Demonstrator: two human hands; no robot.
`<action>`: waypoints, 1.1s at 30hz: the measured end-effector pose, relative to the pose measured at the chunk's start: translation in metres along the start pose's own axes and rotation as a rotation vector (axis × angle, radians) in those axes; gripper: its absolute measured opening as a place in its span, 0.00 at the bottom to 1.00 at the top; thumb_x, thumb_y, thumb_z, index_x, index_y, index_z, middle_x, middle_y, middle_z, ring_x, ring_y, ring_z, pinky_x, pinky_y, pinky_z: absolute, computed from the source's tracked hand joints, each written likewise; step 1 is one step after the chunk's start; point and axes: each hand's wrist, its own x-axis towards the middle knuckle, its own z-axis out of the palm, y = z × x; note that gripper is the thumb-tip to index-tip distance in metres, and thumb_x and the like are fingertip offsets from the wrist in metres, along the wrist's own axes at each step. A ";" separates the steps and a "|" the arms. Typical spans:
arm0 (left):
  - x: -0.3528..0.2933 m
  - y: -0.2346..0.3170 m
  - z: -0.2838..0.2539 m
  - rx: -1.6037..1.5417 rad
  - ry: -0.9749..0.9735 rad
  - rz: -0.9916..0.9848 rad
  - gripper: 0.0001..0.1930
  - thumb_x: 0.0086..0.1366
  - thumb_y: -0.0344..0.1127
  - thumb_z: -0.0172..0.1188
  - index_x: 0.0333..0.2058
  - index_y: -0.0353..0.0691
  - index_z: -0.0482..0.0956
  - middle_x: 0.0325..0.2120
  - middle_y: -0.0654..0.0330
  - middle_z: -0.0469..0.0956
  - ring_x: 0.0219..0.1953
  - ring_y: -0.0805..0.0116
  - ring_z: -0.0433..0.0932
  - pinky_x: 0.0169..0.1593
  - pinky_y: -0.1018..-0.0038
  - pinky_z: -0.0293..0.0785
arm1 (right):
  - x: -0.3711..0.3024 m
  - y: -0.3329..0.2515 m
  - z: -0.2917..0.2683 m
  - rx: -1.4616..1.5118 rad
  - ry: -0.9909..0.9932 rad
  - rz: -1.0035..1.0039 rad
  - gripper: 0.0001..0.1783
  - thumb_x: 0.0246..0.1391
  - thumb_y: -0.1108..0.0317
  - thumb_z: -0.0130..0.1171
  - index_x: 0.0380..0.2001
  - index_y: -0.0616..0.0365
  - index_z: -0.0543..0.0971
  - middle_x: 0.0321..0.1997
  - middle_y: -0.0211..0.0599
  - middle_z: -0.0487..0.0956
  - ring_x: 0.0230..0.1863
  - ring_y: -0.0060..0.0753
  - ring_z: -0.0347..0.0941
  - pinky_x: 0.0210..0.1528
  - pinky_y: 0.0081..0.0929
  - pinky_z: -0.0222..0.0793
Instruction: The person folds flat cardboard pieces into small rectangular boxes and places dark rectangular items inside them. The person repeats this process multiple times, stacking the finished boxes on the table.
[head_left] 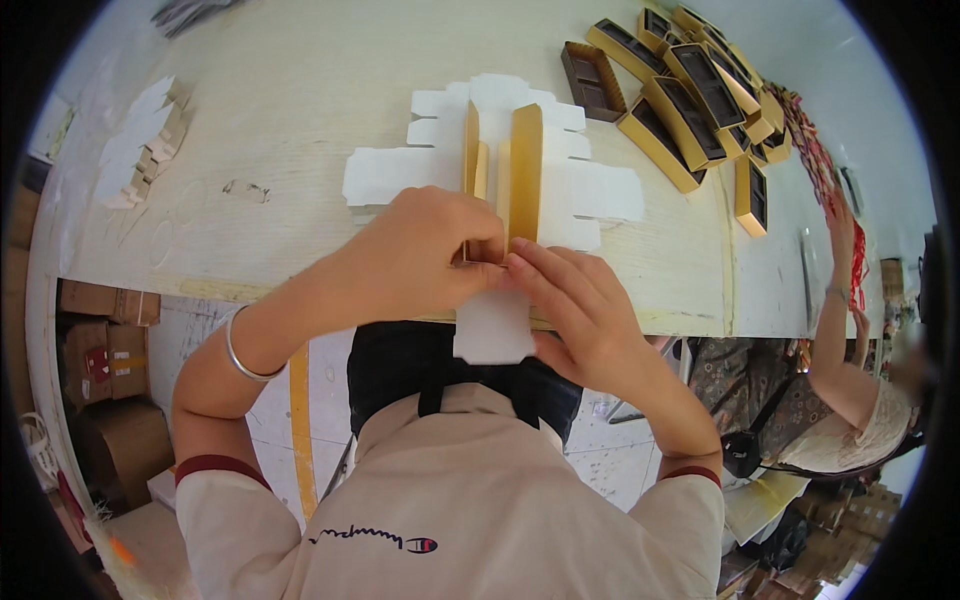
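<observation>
A flat die-cut cardboard box blank (600,190), white outside and gold inside, lies on the pale wooden table (300,120) at its front edge. Two of its long gold side walls (525,160) stand folded upright. My left hand (420,250) presses on the near end of the blank, fingers curled over the gold fold. My right hand (575,295) pinches the same near end from the right, fingertips touching the left hand. A white end flap (492,330) hangs over the table's edge between my hands.
Several finished gold boxes with dark brown trays (690,95) are heaped at the back right. A pile of small white card pieces (145,140) lies at the left. Another person's arm (835,300) reaches toward red strings (825,160) at the right. Cardboard cartons (105,360) stand below left.
</observation>
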 end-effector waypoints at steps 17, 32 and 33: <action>-0.015 -0.016 0.029 0.159 0.406 0.342 0.06 0.59 0.29 0.61 0.31 0.37 0.73 0.30 0.56 0.71 0.24 0.59 0.72 0.28 0.69 0.70 | 0.018 0.006 0.012 -0.249 0.123 0.027 0.13 0.41 0.73 0.64 0.34 0.60 0.76 0.39 0.39 0.72 0.30 0.38 0.68 0.30 0.34 0.65; -0.011 0.009 -0.041 0.778 0.407 0.501 0.16 0.43 0.34 0.69 0.33 0.41 0.78 0.43 0.60 0.76 0.37 0.61 0.74 0.43 0.69 0.69 | 0.040 0.073 -0.047 -0.374 0.090 -0.026 0.09 0.41 0.72 0.64 0.29 0.57 0.77 0.26 0.32 0.73 0.32 0.37 0.68 0.34 0.32 0.64; -0.010 0.014 -0.042 0.849 0.501 0.485 0.18 0.42 0.34 0.70 0.35 0.42 0.78 0.47 0.59 0.75 0.38 0.61 0.74 0.44 0.69 0.70 | 0.041 0.061 -0.047 -0.429 0.075 -0.030 0.08 0.41 0.72 0.63 0.28 0.57 0.77 0.25 0.32 0.73 0.31 0.37 0.68 0.34 0.31 0.63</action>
